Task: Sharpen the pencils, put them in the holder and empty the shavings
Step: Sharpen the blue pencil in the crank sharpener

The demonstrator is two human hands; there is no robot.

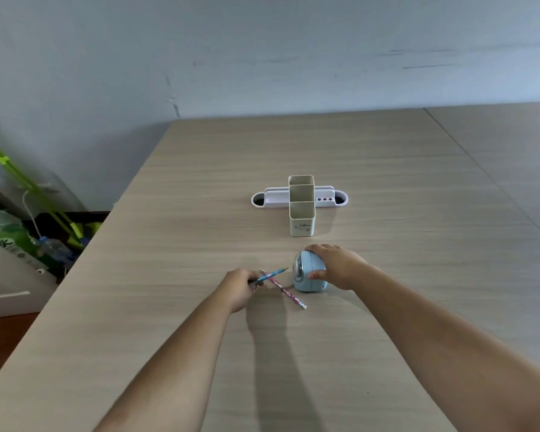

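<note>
A light blue rounded sharpener (307,274) stands on the wooden table (387,188), its metal-ringed face turned left. My right hand (337,266) grips it from the right, fingers over its top and thumb on its side. My left hand (242,286) holds a blue pencil (273,273) by its rear end, the tip pointing right toward the sharpener's face, a short gap away. A pink patterned pencil (286,291) lies flat on the table, crossing under the blue one. A cream two-cell pencil holder (302,213) stands farther back, with nothing visible inside.
Behind the holder lies a white oblong tray (328,199) with round holes at both ends. Off the table's left edge sit green bags (10,238), a plastic bottle (55,246) and a green-handled mop (38,194). A wall runs along the table's far edge.
</note>
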